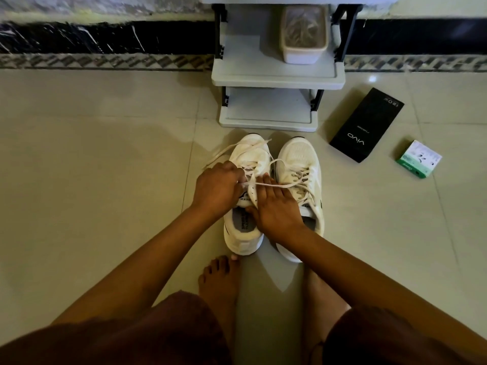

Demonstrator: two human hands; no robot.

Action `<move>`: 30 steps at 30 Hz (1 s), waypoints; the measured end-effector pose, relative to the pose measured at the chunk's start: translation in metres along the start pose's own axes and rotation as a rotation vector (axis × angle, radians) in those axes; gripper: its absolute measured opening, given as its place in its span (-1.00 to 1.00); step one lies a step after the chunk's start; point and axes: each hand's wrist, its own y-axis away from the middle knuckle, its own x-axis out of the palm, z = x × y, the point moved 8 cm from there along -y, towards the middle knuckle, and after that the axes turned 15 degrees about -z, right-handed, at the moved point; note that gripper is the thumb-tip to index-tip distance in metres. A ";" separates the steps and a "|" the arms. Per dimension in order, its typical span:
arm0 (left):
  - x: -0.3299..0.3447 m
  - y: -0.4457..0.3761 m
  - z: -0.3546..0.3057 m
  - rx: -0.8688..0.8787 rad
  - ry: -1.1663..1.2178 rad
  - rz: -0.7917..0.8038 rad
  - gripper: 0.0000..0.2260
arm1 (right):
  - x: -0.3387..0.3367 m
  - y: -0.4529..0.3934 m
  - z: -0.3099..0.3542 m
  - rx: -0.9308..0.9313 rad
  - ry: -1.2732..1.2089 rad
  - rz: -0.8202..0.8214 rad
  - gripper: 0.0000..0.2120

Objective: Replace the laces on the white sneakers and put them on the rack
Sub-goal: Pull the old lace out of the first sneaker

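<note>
Our left grip pinches the lace on the left sneaker; our right grip rests flat, fingers straight, just short of the rack.

Head view: dim, warm-tinted indoor light, low contrast. Floor tiles carry a soft sheen; one small bright glare spot on a tile beside the rack. Diffuse shadows lie under the rack shelves and on the floor around the sneakers. Wide-angle distortion bows the wall skirting at the top. Lower corners dark and soft; centre acceptably sharp.
</note>
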 end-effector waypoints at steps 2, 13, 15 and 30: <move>-0.005 -0.006 -0.006 0.043 -0.001 -0.026 -0.83 | -0.002 0.000 0.001 -0.006 0.001 -0.014 -0.35; 0.002 -0.003 0.004 -0.082 0.319 0.141 -0.71 | 0.000 0.000 0.000 0.009 0.003 0.000 -0.35; 0.005 0.001 0.007 -0.042 0.127 0.096 -0.76 | -0.001 -0.001 0.000 0.004 0.013 -0.016 -0.34; -0.004 -0.006 0.002 -0.127 0.286 0.091 -0.64 | 0.002 -0.001 0.000 0.005 -0.004 -0.012 -0.36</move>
